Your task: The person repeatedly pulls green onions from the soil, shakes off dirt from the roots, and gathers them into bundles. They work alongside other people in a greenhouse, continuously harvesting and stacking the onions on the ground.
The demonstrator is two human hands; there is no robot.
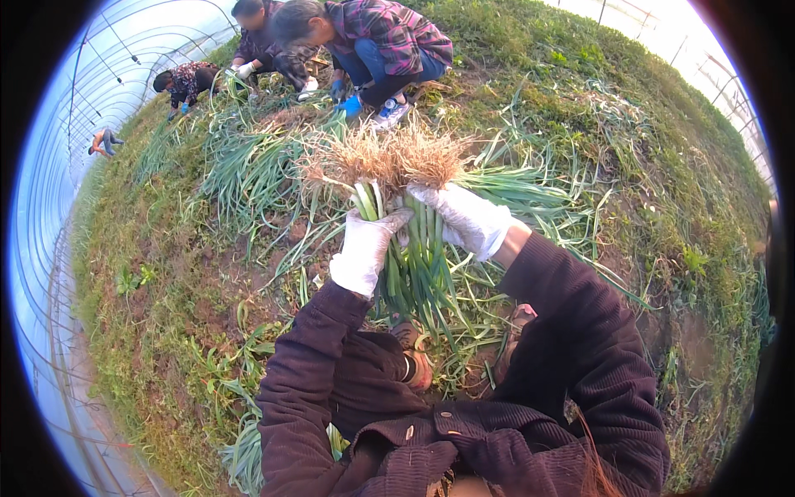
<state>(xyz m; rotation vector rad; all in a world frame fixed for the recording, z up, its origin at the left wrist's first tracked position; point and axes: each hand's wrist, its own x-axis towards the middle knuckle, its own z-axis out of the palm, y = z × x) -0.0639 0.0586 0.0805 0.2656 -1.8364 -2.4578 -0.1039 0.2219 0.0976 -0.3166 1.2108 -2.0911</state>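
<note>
Between my two hands is a bunch of long green leeks or large green onions (413,270), with the roots up and the leaves hanging down. Pale brown, shaggy roots (397,155) spread above my hands. My left hand (367,243), in a soiled white glove, is closed around stalks on the left side of the bunch. On the right, my right hand (469,214), gloved the same way, grips the stalks just below the roots. Its fingers are partly hidden behind the stalks. The leaf tips reach down towards my shoes (417,369).
Pulled green plants (261,168) lie in heaps ahead to the left, and more leaves (528,189) lie to the right. A co-worker in a plaid shirt (397,40) crouches just ahead; several others work farther left. Weedy soil (205,292) surrounds me, beneath a plastic-covered tunnel frame (59,186).
</note>
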